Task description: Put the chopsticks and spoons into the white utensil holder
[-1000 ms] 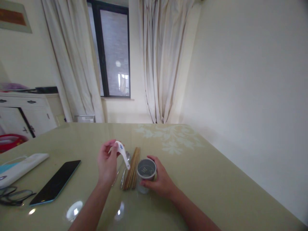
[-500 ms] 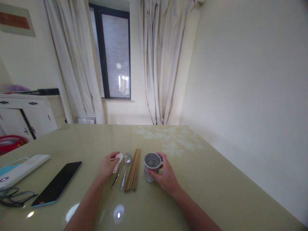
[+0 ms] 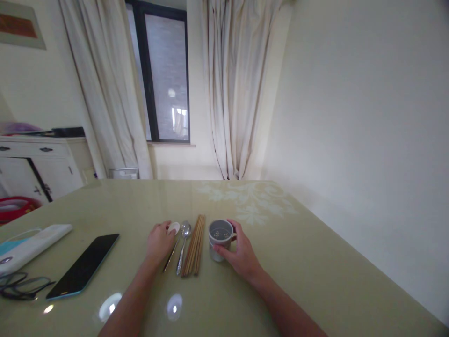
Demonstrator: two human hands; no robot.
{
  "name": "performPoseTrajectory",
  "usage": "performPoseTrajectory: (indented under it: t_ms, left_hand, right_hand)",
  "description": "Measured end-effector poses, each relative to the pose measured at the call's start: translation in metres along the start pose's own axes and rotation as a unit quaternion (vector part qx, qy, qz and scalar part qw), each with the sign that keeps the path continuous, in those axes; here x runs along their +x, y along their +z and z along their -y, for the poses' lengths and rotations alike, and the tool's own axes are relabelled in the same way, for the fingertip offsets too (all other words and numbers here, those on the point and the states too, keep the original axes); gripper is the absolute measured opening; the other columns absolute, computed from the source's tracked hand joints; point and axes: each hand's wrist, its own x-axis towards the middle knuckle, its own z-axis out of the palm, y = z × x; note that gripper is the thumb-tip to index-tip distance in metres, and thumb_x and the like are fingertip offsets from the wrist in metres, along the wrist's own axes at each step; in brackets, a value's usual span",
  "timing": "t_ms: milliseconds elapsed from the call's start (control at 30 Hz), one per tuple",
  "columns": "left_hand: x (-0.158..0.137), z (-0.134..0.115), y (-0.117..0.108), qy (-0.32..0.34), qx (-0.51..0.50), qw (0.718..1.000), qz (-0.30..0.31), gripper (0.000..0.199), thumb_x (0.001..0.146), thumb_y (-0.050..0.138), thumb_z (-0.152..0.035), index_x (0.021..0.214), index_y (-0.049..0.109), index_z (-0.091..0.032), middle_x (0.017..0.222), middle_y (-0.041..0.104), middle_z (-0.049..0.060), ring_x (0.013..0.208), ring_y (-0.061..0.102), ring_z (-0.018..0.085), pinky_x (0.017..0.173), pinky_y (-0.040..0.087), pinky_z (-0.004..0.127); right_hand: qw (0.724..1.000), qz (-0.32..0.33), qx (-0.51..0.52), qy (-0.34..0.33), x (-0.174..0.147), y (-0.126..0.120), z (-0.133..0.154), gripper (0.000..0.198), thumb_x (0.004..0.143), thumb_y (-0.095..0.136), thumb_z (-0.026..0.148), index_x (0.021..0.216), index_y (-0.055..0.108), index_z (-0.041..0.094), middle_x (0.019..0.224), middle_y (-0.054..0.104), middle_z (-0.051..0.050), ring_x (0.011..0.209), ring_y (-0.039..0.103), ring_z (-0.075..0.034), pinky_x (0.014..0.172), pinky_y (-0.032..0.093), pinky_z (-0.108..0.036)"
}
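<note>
My left hand [image 3: 161, 242] has closed its fingers around a white soup spoon [image 3: 174, 228]. Only the spoon's bowl shows; the hand covers its handle. Beside it lie two metal spoons [image 3: 186, 230], side by side, with their bowls pointing away from me. Several wooden chopsticks [image 3: 194, 248] rest in a bundle further right. A grey cylindrical cutlery holder [image 3: 220, 238] with small holes in its bottom stands upright on the table. Around its right side wraps my right hand [image 3: 241, 255], thumb in front and fingers behind. Nothing stands inside the holder.
A dark-screened tablet or phone [image 3: 84, 267] lies on the glossy table [image 3: 315, 281] at left. Near it are black glasses [image 3: 26, 286] and a long white device [image 3: 38, 245] with a cable. A wall [image 3: 368, 154] runs along the right side.
My left hand has moved slightly right over the white soup spoon, so its handle is now covered. My right hand stays on the cutlery holder. The view has shifted slightly.
</note>
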Motion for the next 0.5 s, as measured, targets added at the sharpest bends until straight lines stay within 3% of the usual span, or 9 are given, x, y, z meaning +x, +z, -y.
performPoseTrajectory:
  t_ms: [100,267,333,500]
  left_hand:
    - [-0.004,-0.005,0.000,0.024,0.060,0.998,0.017,0.048,0.096,0.045,-0.031,0.127,0.071,-0.006,0.121,0.076,0.026,0.112,0.074,0.036,0.101,0.053,0.046]
    - [-0.020,-0.019,0.006,0.100,0.106,0.987,0.072,0.039,0.101,0.043,-0.031,0.118,0.075,-0.017,0.121,0.079,0.017,0.116,0.072,0.030,0.110,0.048,0.044]
    - [-0.029,-0.023,0.009,0.121,0.113,0.983,0.082,0.039,0.102,0.041,-0.032,0.121,0.074,-0.020,0.130,0.077,0.016,0.126,0.067,0.029,0.114,0.045,0.045]
    - [-0.052,-0.037,0.009,0.104,0.152,0.975,0.123,0.070,0.097,0.052,-0.056,0.155,0.053,-0.018,0.166,0.046,0.024,0.154,0.041,0.045,0.118,0.039,0.063]
  right_hand:
    - [1.000,0.003,0.008,-0.002,0.000,0.001,0.001,0.075,0.079,0.087,0.036,0.143,0.049,0.023,0.135,0.071,-0.014,0.121,0.069,-0.032,0.102,0.056,-0.048]
    - [0.999,0.014,0.044,-0.010,0.002,0.006,-0.006,0.075,0.078,0.090,0.033,0.141,0.049,0.023,0.138,0.070,-0.014,0.123,0.069,-0.031,0.108,0.054,-0.050]
    - [0.998,0.025,0.056,-0.008,0.003,0.009,-0.008,0.077,0.076,0.092,0.033,0.140,0.050,0.023,0.139,0.071,-0.014,0.123,0.070,-0.031,0.110,0.053,-0.051]
    - [0.999,0.014,-0.013,0.027,0.004,0.011,-0.012,0.066,0.072,0.094,0.033,0.128,0.061,0.023,0.127,0.075,-0.013,0.116,0.071,-0.035,0.092,0.059,-0.048]
